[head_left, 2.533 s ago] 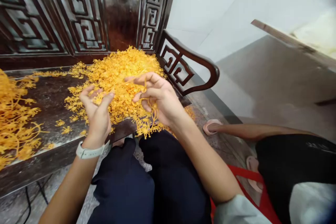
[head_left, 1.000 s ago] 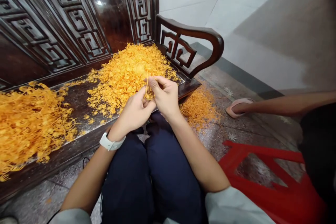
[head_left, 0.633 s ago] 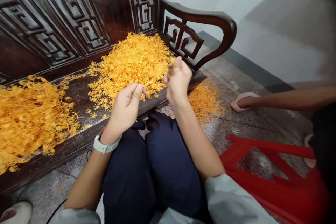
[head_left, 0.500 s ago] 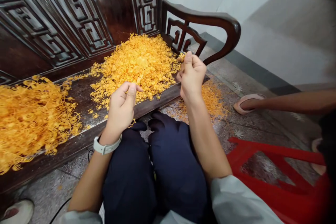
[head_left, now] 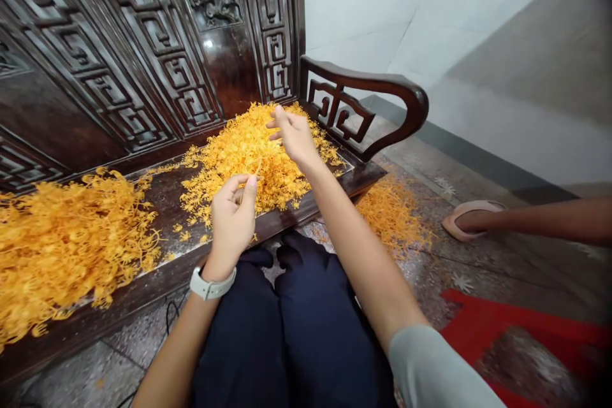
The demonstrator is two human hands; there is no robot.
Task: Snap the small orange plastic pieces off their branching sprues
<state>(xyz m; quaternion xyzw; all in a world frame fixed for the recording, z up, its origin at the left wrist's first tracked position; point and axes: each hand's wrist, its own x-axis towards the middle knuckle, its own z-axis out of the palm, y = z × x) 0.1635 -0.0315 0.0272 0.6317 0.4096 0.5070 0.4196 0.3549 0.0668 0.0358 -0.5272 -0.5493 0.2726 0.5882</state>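
**Right-hand heap lies directly beyond the left hand; right hand is over it**

Orange strand (head_left: 259,173): pinched at the left hand's fingertips, just inside the desk's front edge. Too thin to read its long axis with confidence.

Left hand (head_left: 233,211): thumb and forefinger closed together on the strand, other fingers curled. The heap lies straight beyond those fingertips, towards the back edge.

Right hand (head_left: 294,135): fingers loosely spread, thumb raised, nothing seen in its grasp. It is over the heap's right part, farther from the front edge than the left hand. Contact with the heap: cannot tell.

Right-hand heap (head_left: 248,143): small orange pieces pointing every way, no clear long axis; fills the right end of the desk (head_left: 165,204), back edge to near the front, beside the armrest (head_left: 414,99).

Left-hand heap (head_left: 71,242): longer-stemmed orange pieces, well left of both hands, left hand nearer; spills to the front edge. A thin trail near the back edge links the heaps.

Floor pile (head_left: 394,210): orange stems below the desk's front right corner.
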